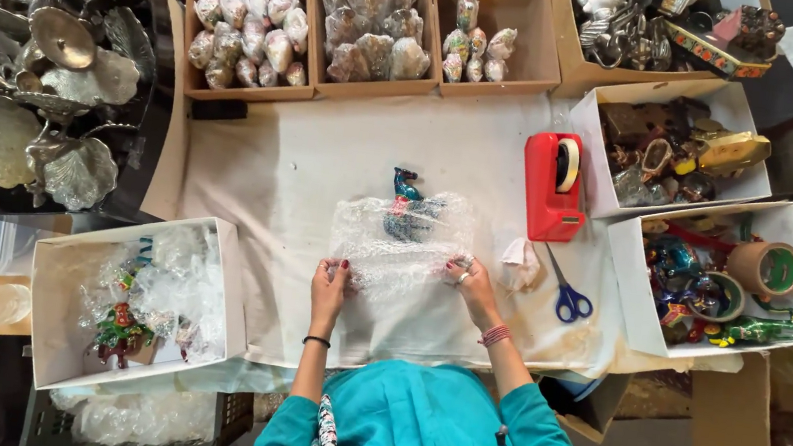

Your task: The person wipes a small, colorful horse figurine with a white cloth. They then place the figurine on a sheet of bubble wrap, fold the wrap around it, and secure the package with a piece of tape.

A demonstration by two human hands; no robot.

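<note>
A teal long-sleeved garment with patterned trim is worn; a black band is seen at the left wrist, red bangles at the right.

left hand (329, 290) flat on near-left edge of bubble wrap (401, 244) | right hand (473, 285) presses its near-right edge | painted bird figurine (408, 204) lies on the wrap, head poking past the far edge | red tape dispenser (552, 185) and blue-handled scissors (566, 292) to the right on cloth-covered surface (303, 161)
</note>
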